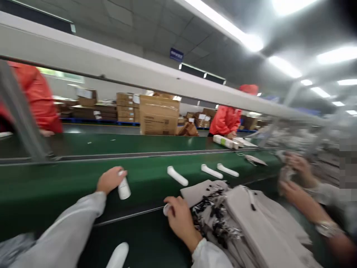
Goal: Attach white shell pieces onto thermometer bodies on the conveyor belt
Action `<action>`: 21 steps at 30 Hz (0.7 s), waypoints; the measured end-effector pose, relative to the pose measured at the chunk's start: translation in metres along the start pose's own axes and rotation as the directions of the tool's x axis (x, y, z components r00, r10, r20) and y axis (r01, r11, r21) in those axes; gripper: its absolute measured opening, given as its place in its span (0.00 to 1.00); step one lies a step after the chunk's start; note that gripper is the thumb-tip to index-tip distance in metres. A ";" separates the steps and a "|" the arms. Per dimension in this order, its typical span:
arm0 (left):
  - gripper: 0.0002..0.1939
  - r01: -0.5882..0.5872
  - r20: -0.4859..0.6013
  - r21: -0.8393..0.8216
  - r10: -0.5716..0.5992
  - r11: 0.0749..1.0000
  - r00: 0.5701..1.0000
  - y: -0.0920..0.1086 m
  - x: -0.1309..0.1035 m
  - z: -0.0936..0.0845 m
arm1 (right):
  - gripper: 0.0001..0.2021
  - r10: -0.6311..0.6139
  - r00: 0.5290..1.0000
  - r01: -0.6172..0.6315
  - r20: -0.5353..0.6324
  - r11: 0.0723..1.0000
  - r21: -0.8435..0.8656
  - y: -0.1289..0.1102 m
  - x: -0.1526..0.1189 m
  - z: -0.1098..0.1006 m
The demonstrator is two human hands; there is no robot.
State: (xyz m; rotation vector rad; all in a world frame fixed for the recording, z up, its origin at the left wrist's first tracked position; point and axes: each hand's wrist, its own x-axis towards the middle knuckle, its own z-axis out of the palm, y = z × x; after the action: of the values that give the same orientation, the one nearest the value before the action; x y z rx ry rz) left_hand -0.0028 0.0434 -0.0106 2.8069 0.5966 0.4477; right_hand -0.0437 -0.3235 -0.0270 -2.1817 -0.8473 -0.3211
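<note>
My left hand [110,180] is closed around the upper end of a white plastic piece [124,190], over the green conveyor belt. Beside the pile of grey drawstring pouches [251,223], my right hand [180,217] has its fingers curled on a small white round part [166,209], mostly hidden by the fingers. The pouches have cords with black ends. Ahead on the belt lie several white curved handle-shaped pieces [177,176], apart from my hands. Another white piece [118,255] lies nearer to me, cut off by the bottom edge.
At right, a co-worker's blurred hands [295,182] hold something greyish. Across the green belt [145,167] stand two people in red [225,121]. A slanted metal post [26,115] and long white beam [125,69] cross the view. Cardboard boxes [158,115] stand behind.
</note>
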 end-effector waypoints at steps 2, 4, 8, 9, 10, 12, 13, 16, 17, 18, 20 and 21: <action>0.15 -0.006 0.005 0.044 0.006 0.999 1.000 0.012 -0.007 0.001 | 0.25 -0.001 1.000 0.004 -0.021 0.989 0.145 0.001 0.012 0.011; 0.14 0.014 -0.005 0.065 -0.014 0.998 1.000 0.017 -0.009 0.007 | 0.25 0.023 0.999 -0.015 -0.028 0.968 0.252 0.001 0.026 0.026; 0.14 0.001 -0.036 0.055 0.001 0.998 0.999 0.019 -0.012 0.019 | 0.17 0.038 0.998 -0.023 -0.058 0.971 0.239 -0.010 0.057 0.057; 0.14 -0.009 -0.043 0.054 0.011 0.999 0.999 0.020 -0.012 0.021 | 0.16 0.035 0.998 -0.023 -0.053 0.978 0.207 -0.014 0.065 0.065; 0.14 -0.017 -0.048 0.053 0.020 0.998 0.999 0.022 -0.012 0.023 | 0.17 0.032 0.999 -0.025 -0.038 0.985 0.170 -0.018 0.073 0.072; 0.14 -0.022 -0.048 0.053 0.025 0.998 0.999 0.025 -0.011 0.025 | 0.19 0.013 0.999 -0.015 0.030 0.995 0.094 -0.025 0.085 0.084; 0.14 -0.016 -0.044 0.054 0.019 0.998 0.999 0.028 -0.011 0.027 | 0.22 -0.014 0.996 0.008 0.083 0.998 0.066 -0.029 0.090 0.089; 0.14 0.012 -0.035 0.056 -0.010 0.998 0.999 0.035 -0.009 0.029 | 0.26 -0.157 0.954 0.149 0.256 0.988 0.050 -0.034 0.092 0.092; 0.14 0.016 -0.037 0.057 -0.014 0.998 0.999 0.037 -0.009 0.030 | 0.26 -0.201 0.935 0.194 0.293 0.979 0.054 -0.035 0.090 0.090; 0.14 0.015 -0.042 0.057 -0.013 0.998 0.999 0.040 -0.009 0.031 | 0.25 -0.232 0.920 0.228 0.317 0.972 0.050 -0.035 0.087 0.088; 0.14 0.007 -0.051 0.054 -0.004 0.999 0.999 0.045 -0.009 0.032 | 0.22 -0.242 0.909 0.256 0.339 0.967 0.003 -0.034 0.080 0.082; 0.14 0.002 -0.053 0.051 0.001 0.999 0.999 0.047 -0.009 0.033 | 0.20 -0.230 0.909 0.255 0.346 0.967 -0.026 -0.034 0.077 0.079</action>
State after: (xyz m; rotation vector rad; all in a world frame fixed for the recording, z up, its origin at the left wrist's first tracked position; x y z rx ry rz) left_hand 0.0177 -0.0075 -0.0298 2.8514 0.6283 0.5154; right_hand -0.0114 -0.2130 -0.0260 -2.2345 -1.3254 -0.0916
